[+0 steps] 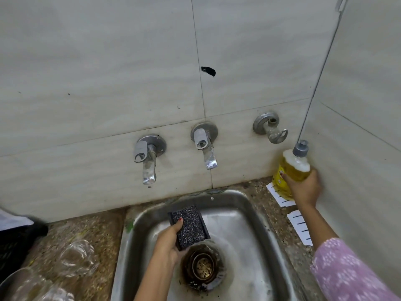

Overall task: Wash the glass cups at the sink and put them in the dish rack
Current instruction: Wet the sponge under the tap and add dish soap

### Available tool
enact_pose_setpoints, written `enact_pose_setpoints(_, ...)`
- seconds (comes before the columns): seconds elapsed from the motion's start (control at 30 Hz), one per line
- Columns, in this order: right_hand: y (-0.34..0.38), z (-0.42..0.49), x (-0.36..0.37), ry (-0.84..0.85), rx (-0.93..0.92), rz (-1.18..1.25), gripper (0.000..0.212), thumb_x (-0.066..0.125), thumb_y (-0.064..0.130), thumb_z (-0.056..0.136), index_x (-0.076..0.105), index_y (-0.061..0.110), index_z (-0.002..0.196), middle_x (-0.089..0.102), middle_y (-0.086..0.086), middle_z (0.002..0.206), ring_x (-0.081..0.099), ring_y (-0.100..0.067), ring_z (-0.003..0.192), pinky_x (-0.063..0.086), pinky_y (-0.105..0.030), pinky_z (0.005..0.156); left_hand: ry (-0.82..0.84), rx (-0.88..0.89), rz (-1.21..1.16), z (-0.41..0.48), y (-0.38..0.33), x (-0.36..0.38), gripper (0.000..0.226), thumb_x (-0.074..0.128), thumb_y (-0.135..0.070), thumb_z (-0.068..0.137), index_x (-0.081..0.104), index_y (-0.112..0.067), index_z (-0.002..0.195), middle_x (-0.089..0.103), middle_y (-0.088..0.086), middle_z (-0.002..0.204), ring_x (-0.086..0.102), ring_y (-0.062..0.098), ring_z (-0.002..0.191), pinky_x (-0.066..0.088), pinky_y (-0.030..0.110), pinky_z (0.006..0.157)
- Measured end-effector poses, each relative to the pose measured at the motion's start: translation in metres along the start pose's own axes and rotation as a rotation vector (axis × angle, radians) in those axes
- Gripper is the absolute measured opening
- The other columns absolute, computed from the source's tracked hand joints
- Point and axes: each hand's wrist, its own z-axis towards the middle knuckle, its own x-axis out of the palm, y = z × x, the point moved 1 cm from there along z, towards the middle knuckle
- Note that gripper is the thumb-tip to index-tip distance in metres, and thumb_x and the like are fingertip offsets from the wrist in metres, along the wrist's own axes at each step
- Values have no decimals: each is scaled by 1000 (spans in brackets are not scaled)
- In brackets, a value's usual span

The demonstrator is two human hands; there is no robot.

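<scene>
Sponge (190, 227) in left hand (168, 243), soap bottle (289, 170) in right hand (304, 187).

The right arm wears a pink sleeve (342, 272) with lots of tiny white marks. The left hand (168, 242) has a red thumb nail. The right hand (304, 187) has one red nail showing.

Dull steel sink (256, 205), rough speckled sponge (191, 229), glossy tiles (97, 72), clear glass cups (76, 259).

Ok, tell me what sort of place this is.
Probably a home kitchen's washing-up corner: a steel sink set in a speckled counter, two taps on the tiled wall, a bottle of yellow dish soap in the right hand, glass cups beside the sink.
</scene>
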Motion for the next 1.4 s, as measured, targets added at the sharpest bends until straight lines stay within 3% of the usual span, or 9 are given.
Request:
enact_pose_setpoints(0.2,1,-23,-8,55,-37,89,54,82,12,68,55,4,113,62,-15,110,57,-30,96,44,-38,81,76,-79,-43,-18,-1,3,14,48,-13,96,49,-8,83,60,15,77,52,28,72,47,42,61)
enact_pose_setpoints(0.37,-3,-68,-32,75,-100,150,52,83,7,66,58,9,112,60,-2,97,54,-17,87,42,-27,72,162,-82,-40,-34,0,3,12,48,-16,95,51,-7,87,67,13,62,55,28,73,51,35,38)
enact_pose_setpoints(0.47,-12,-98,-43,80,9,421,33,77,-4,70,61,14,93,68,4,80,62,-4,69,50,-14,60,202,-83,-34,-48,3,4,13,49,-16,95,50,-6,88,60,16,82,55,29,74,50,37,36)
enact_pose_setpoints(0.6,-20,-137,-53,138,344,993,18,55,-1,87,62,15,90,71,4,72,66,-13,64,55,-26,54,266,-98,-13,-63,13,6,13,48,-17,95,50,-6,89,59,16,85,55,29,75,51,39,38)
enact_pose_setpoints(0.73,-18,-170,-78,227,349,1048,17,63,14,81,59,11,97,71,1,69,67,-14,60,56,-27,53,306,-109,24,-78,28,1,12,51,-17,94,52,-5,90,60,15,85,56,29,76,54,38,51)
enact_pose_setpoints(0.87,-13,-184,-106,315,170,658,61,91,18,43,63,15,97,71,-14,90,68,-24,73,56,-43,68,344,-137,60,-90,42,-2,12,52,-17,93,52,-5,92,60,16,86,56,29,76,50,39,59)
enact_pose_setpoints(1.03,7,-199,-128,490,-342,21,56,84,18,65,51,37,106,62,19,99,56,15,91,43,-2,72,342,-120,70,-95,45,-5,12,51,-18,94,51,-6,93,61,16,86,57,29,76,53,39,53)
enact_pose_setpoints(1.17,24,-214,-133,544,-799,-416,53,65,50,67,44,45,115,63,21,92,59,3,71,39,-8,58,324,-101,61,-102,43,-12,12,50,-17,95,51,-5,94,60,17,86,56,30,76,46,43,65)
enact_pose_setpoints(1.4,61,-205,-126,390,-1252,-616,71,72,41,54,47,31,120,65,2,92,64,-19,60,48,-26,42,317,-129,57,-119,43,-36,11,50,-15,95,52,-4,92,60,17,86,56,29,76,45,43,65)
